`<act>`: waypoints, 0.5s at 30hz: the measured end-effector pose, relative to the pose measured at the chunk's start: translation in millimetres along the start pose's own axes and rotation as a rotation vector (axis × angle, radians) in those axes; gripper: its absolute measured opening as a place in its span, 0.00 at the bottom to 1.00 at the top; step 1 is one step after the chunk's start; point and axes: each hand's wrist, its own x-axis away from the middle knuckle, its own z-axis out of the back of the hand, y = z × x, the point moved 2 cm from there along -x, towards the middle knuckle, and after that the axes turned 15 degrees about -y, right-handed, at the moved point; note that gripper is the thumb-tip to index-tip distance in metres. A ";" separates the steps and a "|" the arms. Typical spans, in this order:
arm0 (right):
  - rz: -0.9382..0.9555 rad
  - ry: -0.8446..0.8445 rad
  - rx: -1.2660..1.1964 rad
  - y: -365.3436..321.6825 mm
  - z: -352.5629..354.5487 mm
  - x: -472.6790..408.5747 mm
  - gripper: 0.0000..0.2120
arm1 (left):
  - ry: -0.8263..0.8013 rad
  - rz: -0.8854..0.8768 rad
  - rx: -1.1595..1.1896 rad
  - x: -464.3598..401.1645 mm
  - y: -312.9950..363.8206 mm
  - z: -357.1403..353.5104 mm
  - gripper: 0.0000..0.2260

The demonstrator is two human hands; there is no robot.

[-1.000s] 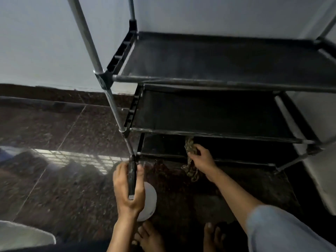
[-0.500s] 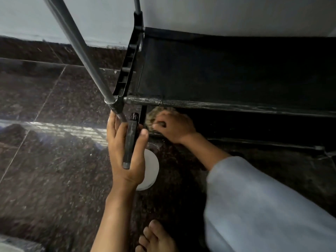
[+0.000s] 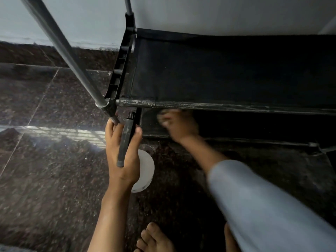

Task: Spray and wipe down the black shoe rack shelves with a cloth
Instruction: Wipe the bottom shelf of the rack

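Observation:
The black shoe rack (image 3: pixel 200 105) fills the upper right, with a fabric shelf (image 3: pixel 218 70) on top and a darker bottom shelf (image 3: pixel 245 128) beneath it. My right hand (image 3: pixel 179 127), blurred by motion, presses down on the bottom shelf near its left end. The cloth (image 3: pixel 161 113) is under the fingers and barely shows. My left hand (image 3: pixel 123 160) is shut on the black trigger head (image 3: pixel 126 140) of a white spray bottle (image 3: pixel 145 171), held just in front of the rack's left front leg.
A grey metal pole (image 3: pixel 63 46) slants up from the rack's front left corner joint. The floor is dark speckled stone (image 3: pixel 45 188) with a bright reflection (image 3: pixel 63 132). A pale wall stands behind. My bare foot (image 3: pixel 154 239) is at the bottom edge.
The view has dropped closer to the lower shelves. My right hand carried the cloth from the front rail into the bottom shelf's left corner and is sliding there. My left hand keeps the bottle.

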 end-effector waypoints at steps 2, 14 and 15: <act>0.133 -0.030 0.046 -48.6 -20.3 -7.4 0.12 | -0.001 0.016 -0.021 0.1 1.2 -3.5 0.16; -0.711 0.160 0.045 151.3 55.3 39.4 0.22 | 0.037 0.054 0.032 7.3 6.3 -1.4 0.10; -0.747 0.132 0.041 161.2 58.7 36.4 0.24 | 0.040 0.043 0.024 7.8 7.8 -2.8 0.10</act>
